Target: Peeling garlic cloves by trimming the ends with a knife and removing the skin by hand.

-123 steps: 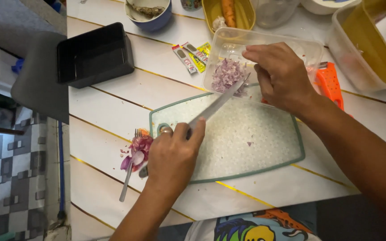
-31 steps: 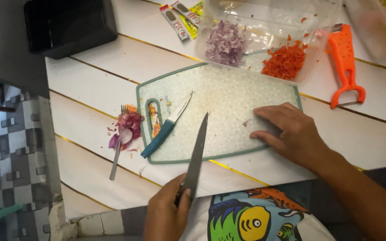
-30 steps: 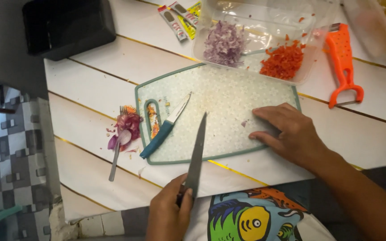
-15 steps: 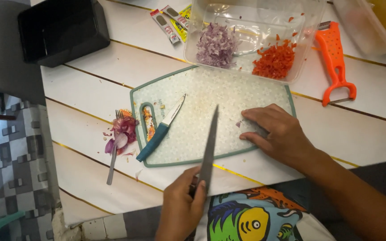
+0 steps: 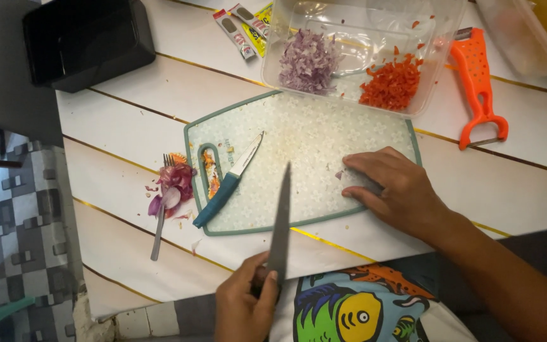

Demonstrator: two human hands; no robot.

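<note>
The left hand (image 5: 243, 307) grips a big knife (image 5: 280, 221) by the handle, fingers closed round it, blade pointing out over the near edge of the cutting board (image 5: 299, 161). The right hand (image 5: 397, 190) lies flat on the board (fingers spread, holding nothing). A small knife (image 5: 228, 180) rests by the board's handle slot. Beyond, a clear tub (image 5: 362, 50) holds chopped onion (image 5: 308, 60) and red bits (image 5: 392, 82).

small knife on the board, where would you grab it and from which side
Probably by the teal handle, from the lower left. The small knife lies flat and diagonal on the cutting board, its blade pointing up and right, and the handle end overhangs the board's edge. That end is bare, so a grip closes there without nearing the blade. The fork lies just left of it.
</note>
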